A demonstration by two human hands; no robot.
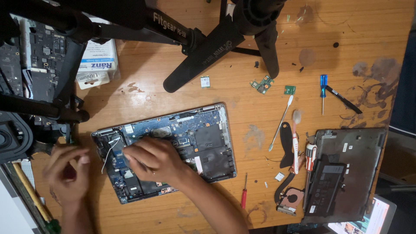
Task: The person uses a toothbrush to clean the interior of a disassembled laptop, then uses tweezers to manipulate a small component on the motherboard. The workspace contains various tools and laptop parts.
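head view: the right hand rests on the opened laptop base mid-table, fingertips pinched at its left boards. the left hand (blurred) hovers beside it, fingers loosely curled, holding nothing visible.

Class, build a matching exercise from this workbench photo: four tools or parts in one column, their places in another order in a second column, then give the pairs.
1. blue screwdriver
2. red screwdriver
3. battery
4. right hand

A. in the removed bottom cover
B. on the open laptop board
C. upper right of the table
D. just below the laptop's right corner

Pairs: 1-C, 2-D, 3-A, 4-B
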